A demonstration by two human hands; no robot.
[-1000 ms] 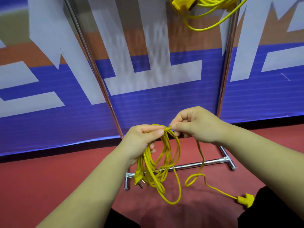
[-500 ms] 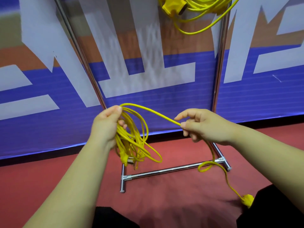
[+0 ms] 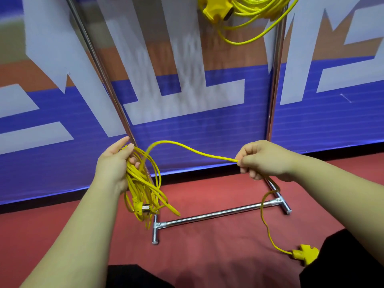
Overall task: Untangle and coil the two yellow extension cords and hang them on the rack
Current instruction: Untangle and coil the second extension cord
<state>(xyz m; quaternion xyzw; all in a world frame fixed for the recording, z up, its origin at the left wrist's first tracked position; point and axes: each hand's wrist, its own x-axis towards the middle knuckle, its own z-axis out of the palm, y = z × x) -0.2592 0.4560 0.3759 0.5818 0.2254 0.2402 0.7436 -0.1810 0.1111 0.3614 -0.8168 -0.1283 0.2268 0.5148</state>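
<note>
My left hand point(image 3: 114, 165) grips a bundle of loops of a yellow extension cord point(image 3: 141, 183), whose plug point(image 3: 140, 208) dangles below the hand. From the bundle a single strand arcs right to my right hand point(image 3: 261, 161), which pinches it between thumb and fingers. Below that hand the cord drops to the red floor and ends in a yellow socket block point(image 3: 305, 253). A second yellow cord point(image 3: 249, 11), coiled with its socket block, hangs at the top of the chrome rack point(image 3: 274, 80).
The rack's two chrome uprights and its floor crossbar point(image 3: 212, 215) stand right in front of me, against a blue, white and orange banner wall point(image 3: 187, 121). Red floor point(image 3: 207, 246) lies beneath. My dark-clothed knees show at the bottom edge.
My hands have drawn apart: the left one carried the coil to the left and up, and the right one slid out along the strand to the right. The tail on the floor has shortened.
</note>
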